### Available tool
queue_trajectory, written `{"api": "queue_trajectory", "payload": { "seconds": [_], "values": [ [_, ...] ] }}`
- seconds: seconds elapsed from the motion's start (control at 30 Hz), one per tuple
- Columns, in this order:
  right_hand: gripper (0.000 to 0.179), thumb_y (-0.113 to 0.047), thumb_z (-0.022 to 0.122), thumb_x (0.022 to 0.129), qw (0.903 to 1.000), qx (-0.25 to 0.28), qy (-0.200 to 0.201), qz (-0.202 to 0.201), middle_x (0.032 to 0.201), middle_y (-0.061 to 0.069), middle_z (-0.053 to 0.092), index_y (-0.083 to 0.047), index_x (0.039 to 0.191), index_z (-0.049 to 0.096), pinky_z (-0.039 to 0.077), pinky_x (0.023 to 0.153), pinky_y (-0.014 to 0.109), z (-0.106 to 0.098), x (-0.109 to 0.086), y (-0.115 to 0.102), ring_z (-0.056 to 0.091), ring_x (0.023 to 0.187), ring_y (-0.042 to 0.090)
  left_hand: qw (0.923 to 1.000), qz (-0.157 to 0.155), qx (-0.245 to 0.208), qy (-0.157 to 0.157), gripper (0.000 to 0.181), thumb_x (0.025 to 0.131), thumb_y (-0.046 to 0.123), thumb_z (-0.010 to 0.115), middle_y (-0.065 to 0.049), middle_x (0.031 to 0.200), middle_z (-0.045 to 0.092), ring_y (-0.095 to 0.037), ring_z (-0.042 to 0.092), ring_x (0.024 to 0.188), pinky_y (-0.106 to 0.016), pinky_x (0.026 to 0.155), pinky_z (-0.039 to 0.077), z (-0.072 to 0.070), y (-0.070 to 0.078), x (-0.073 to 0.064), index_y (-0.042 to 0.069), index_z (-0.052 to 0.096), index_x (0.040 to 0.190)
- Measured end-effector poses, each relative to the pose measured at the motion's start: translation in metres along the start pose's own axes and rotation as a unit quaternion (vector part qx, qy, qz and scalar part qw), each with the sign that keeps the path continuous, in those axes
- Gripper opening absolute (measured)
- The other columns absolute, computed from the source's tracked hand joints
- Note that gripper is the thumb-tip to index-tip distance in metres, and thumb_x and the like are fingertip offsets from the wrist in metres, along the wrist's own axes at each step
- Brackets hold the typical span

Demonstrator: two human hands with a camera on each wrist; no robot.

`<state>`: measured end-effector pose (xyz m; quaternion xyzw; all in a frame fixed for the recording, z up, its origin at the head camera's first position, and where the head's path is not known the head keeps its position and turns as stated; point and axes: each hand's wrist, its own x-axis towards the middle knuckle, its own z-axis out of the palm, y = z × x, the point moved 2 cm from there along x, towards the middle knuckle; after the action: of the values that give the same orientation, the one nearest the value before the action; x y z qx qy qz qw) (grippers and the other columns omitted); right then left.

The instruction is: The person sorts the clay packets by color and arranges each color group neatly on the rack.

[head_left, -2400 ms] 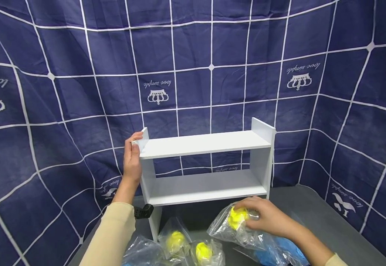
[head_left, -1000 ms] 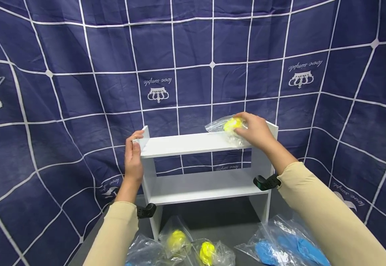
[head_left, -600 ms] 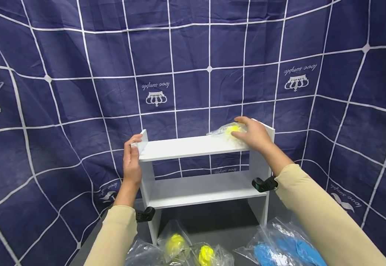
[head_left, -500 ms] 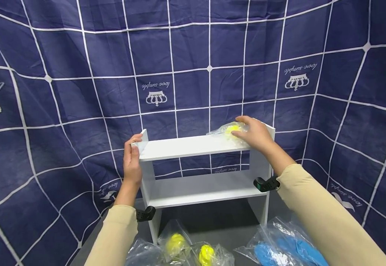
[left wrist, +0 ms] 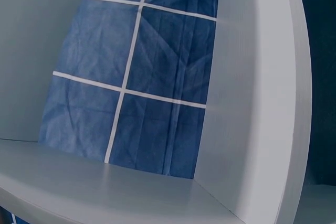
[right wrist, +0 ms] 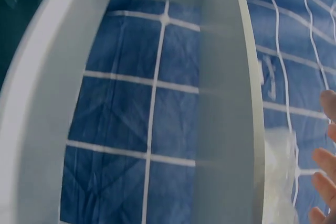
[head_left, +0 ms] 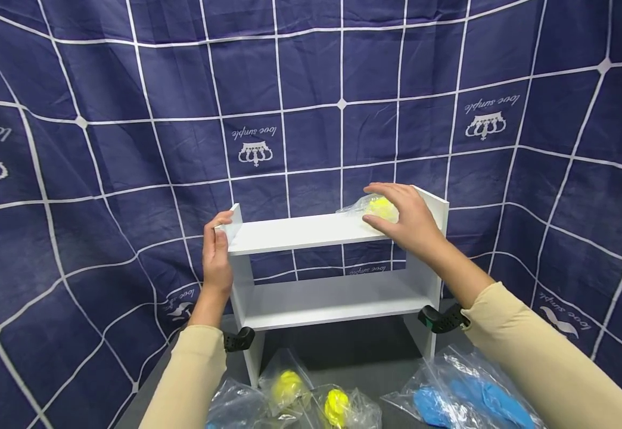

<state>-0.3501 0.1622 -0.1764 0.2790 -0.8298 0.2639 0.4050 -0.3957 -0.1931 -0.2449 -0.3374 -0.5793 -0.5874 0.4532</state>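
Observation:
A white two-tier shelf (head_left: 295, 232) stands at the centre in the head view. At its upper left corner, my left hand (head_left: 217, 256) grips the side panel, thumb in front and fingers over the edge. On the right end of the top board lies a clear plastic bag (head_left: 379, 206) with a yellow lump inside. Spread fingers and thumb of my right hand (head_left: 410, 220) stand around the bag's right side, holding nothing. In the right wrist view, the fingertips (right wrist: 326, 163) show at the right edge, beside the bag (right wrist: 278, 171). The left wrist view shows only the shelf and the curtain.
In front of the shelf, two clear bags with yellow lumps (head_left: 288, 386) (head_left: 336, 407) lie on the dark grey surface. A clear bag with blue contents (head_left: 472, 396) lies at the right, another bag (head_left: 236, 405) at the left. A blue checked curtain (head_left: 311, 77) hangs behind.
My right hand has carried the bag with the yellow lump from in front of the shelf up onto the top board, then let go and drawn slightly back. The left hand has stayed put.

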Motion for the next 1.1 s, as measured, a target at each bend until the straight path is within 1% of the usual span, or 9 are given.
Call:
{"api": "queue_trajectory", "payload": {
  "seconds": [0.13, 0.23, 0.43, 0.57, 0.73, 0.83, 0.93, 1.0, 1.1],
  "values": [
    [0.052, -0.026, 0.077, 0.080, 0.9989, 0.016, 0.004, -0.045, 0.137, 0.006, 0.057, -0.016, 0.128, 0.059, 0.031, 0.109, 0.050, 0.009, -0.014, -0.016, 0.045, 0.130, 0.029, 0.9999, -0.010, 0.004, 0.002, 0.029, 0.102, 0.009, 0.029, -0.027, 0.135, 0.045, -0.022, 0.039, 0.133, -0.026, 0.111, 0.023, 0.000, 0.002, 0.001, -0.014, 0.041, 0.114],
    [0.052, -0.026, 0.077, 0.080, 0.9973, 0.022, 0.006, -0.070, 0.137, 0.006, 0.056, -0.016, 0.128, 0.060, 0.031, 0.109, 0.050, 0.016, -0.028, -0.025, 0.044, 0.131, 0.029, 0.9999, -0.014, 0.002, 0.001, 0.028, 0.101, 0.005, 0.027, -0.031, 0.134, 0.043, -0.025, 0.039, 0.133, -0.025, 0.111, 0.024, 0.002, 0.007, 0.001, -0.017, 0.040, 0.114],
    [0.051, -0.025, 0.078, 0.078, 0.9950, 0.031, -0.006, -0.095, 0.138, 0.001, 0.056, -0.020, 0.126, 0.061, 0.032, 0.108, 0.050, 0.031, -0.057, -0.036, 0.042, 0.133, 0.027, 0.9998, -0.017, 0.003, -0.006, 0.027, 0.100, 0.002, 0.026, -0.037, 0.132, 0.038, -0.027, 0.038, 0.133, -0.024, 0.110, 0.025, 0.009, 0.027, 0.001, -0.020, 0.036, 0.112],
    [0.050, -0.026, 0.079, 0.078, 0.9925, 0.047, -0.022, -0.111, 0.137, 0.000, 0.057, -0.021, 0.124, 0.062, 0.031, 0.107, 0.052, 0.041, -0.078, -0.041, 0.042, 0.133, 0.027, 0.9998, -0.019, 0.006, -0.006, 0.026, 0.100, 0.001, 0.026, -0.037, 0.131, 0.039, -0.025, 0.039, 0.133, -0.023, 0.110, 0.025, 0.010, 0.031, 0.001, -0.019, 0.037, 0.112],
    [0.048, -0.027, 0.078, 0.079, 0.9890, 0.090, -0.049, -0.107, 0.137, -0.002, 0.057, -0.024, 0.123, 0.062, 0.035, 0.106, 0.045, 0.058, -0.103, -0.042, 0.045, 0.129, 0.024, 0.9999, -0.014, 0.005, -0.008, 0.026, 0.100, 0.001, 0.026, -0.036, 0.132, 0.039, -0.022, 0.040, 0.132, -0.024, 0.110, 0.025, 0.009, 0.031, 0.003, -0.019, 0.037, 0.112],
    [0.049, -0.027, 0.077, 0.080, 0.9854, 0.122, -0.067, -0.099, 0.136, -0.002, 0.058, -0.026, 0.125, 0.060, 0.039, 0.102, 0.039, 0.069, -0.118, -0.041, 0.047, 0.126, 0.018, 0.9999, -0.013, 0.000, -0.007, 0.026, 0.100, 0.001, 0.026, -0.037, 0.131, 0.038, -0.024, 0.040, 0.132, -0.024, 0.109, 0.025, 0.009, 0.031, 0.003, -0.019, 0.037, 0.112],
    [0.050, -0.026, 0.077, 0.080, 0.9799, 0.151, -0.087, -0.097, 0.134, -0.001, 0.059, -0.024, 0.127, 0.058, 0.043, 0.099, 0.036, 0.082, -0.133, -0.040, 0.051, 0.121, 0.015, 0.9999, -0.016, -0.002, -0.006, 0.026, 0.100, 0.001, 0.026, -0.037, 0.131, 0.038, -0.027, 0.039, 0.132, -0.024, 0.109, 0.025, 0.009, 0.030, 0.002, -0.019, 0.037, 0.111],
    [0.053, -0.027, 0.076, 0.081, 0.9754, 0.167, -0.109, -0.093, 0.133, -0.002, 0.059, -0.024, 0.129, 0.056, 0.044, 0.098, 0.036, 0.090, -0.143, -0.038, 0.052, 0.121, 0.013, 0.9998, -0.018, -0.001, -0.006, 0.025, 0.099, 0.001, 0.026, -0.037, 0.131, 0.038, -0.028, 0.038, 0.133, -0.025, 0.110, 0.024, 0.008, 0.030, 0.002, -0.019, 0.037, 0.111],
    [0.057, -0.034, 0.075, 0.081, 0.9659, 0.188, -0.160, -0.078, 0.137, -0.005, 0.056, -0.027, 0.133, 0.052, 0.045, 0.099, 0.037, 0.103, -0.158, -0.036, 0.051, 0.124, 0.011, 0.9998, -0.017, 0.002, -0.006, 0.025, 0.099, 0.000, 0.026, -0.038, 0.131, 0.038, -0.027, 0.038, 0.133, -0.026, 0.110, 0.023, 0.008, 0.031, 0.001, -0.019, 0.037, 0.111]
  ]
}}
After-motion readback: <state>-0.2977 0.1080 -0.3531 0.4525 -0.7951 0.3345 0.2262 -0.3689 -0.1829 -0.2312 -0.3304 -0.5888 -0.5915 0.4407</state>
